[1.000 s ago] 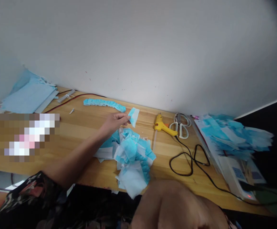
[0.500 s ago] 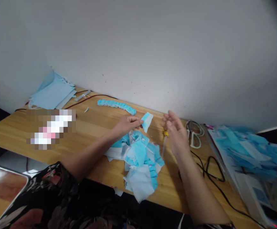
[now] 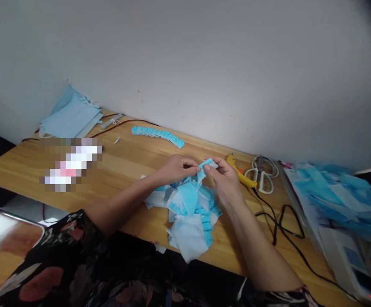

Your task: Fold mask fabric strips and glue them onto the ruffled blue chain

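Note:
Between my two hands is a small folded piece of blue and white mask fabric. My left hand pinches its left end with thumb and fingers. On the other side, my right hand grips it with the thumb in front and the fingers behind. Just below both hands lies a crumpled heap of blue and white fabric pieces. Right beside my right hand, a yellow glue gun rests on the table, its tip pointing to the wall. A pleated blue fabric strip lies farther back.
White-handled scissors and a coiled cable lie right of the glue gun. A black cord runs along the table's right side. Blue fabric scraps fill a container at far right. Flat face masks are stacked at back left.
My right hand has moved left and down and closed on the fabric piece, which my left hand held alone. The yellow glue gun, mostly hidden before, now shows on the table.

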Demonstrator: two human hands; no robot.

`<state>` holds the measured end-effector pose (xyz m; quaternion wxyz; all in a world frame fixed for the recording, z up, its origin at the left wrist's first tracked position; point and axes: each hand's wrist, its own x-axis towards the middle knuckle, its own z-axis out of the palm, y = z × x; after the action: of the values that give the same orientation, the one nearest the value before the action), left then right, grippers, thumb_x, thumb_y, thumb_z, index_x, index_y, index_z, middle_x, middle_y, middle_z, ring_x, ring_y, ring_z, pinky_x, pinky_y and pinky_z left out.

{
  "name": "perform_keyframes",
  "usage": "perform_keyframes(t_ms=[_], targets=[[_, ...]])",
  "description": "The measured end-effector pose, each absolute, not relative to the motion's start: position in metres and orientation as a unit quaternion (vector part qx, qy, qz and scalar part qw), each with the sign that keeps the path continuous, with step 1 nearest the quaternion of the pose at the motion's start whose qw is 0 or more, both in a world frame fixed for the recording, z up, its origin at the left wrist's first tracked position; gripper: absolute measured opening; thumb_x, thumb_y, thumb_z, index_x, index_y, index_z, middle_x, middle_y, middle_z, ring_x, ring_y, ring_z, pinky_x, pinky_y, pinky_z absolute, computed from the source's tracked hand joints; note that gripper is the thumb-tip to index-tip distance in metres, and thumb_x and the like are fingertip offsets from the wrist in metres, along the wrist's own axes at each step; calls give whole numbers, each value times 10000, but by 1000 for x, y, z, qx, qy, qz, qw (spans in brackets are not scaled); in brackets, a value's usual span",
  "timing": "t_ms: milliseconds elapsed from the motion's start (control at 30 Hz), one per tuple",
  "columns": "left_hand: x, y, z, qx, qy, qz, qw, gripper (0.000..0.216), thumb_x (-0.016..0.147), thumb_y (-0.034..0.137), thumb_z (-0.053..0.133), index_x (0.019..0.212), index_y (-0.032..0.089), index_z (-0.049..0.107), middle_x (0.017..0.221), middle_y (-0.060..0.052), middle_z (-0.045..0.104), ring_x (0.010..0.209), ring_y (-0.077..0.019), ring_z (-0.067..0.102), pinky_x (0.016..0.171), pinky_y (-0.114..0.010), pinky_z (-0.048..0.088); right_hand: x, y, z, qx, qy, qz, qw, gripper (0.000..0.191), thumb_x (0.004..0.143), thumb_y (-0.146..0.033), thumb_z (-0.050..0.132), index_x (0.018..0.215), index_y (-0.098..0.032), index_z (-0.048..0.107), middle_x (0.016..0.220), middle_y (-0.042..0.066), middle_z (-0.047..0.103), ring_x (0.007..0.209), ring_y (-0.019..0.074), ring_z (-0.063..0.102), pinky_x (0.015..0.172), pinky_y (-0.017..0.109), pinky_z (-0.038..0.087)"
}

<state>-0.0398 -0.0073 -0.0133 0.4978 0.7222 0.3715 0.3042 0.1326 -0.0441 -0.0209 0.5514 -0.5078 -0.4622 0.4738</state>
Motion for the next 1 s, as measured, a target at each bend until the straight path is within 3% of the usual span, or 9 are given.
perform_keyframes(t_ms=[167,333,500,1000], targets=[[-40,-7,-16,714,379,304,505,310,803,413,562,730,138,686,618,17,578,569,-82,459,527,-206,321,135,-46,-23,-512,-526,395,552,174,736,-347,747,834,-232,661,753,-19,651,656,129,574,619,261,473],[-40,-9,-12,705,380,304,516,293,797,398,570,710,140,679,623,9,593,579,-87,475,540,-206,340,143,-47,-24,-506,-628,274,523,44,800,-255,662,843,-247,666,827,-1,666,791,167,615,756,315,491],[-40,-10,-6,689,367,306,545,295,785,406,584,707,139,682,614,6,594,565,-87,474,539,-212,344,147,-49,-18,-478,-698,197,497,118,822,-170,599,856,-263,662,907,14,685,894,195,627,851,371,484],[-39,-9,-7,672,353,332,560,336,788,450,597,679,138,659,638,-7,607,612,-98,510,569,-210,388,145,-50,-17,-455,-735,144,482,137,843,-158,573,840,-261,663,931,21,706,913,204,645,855,399,484]])
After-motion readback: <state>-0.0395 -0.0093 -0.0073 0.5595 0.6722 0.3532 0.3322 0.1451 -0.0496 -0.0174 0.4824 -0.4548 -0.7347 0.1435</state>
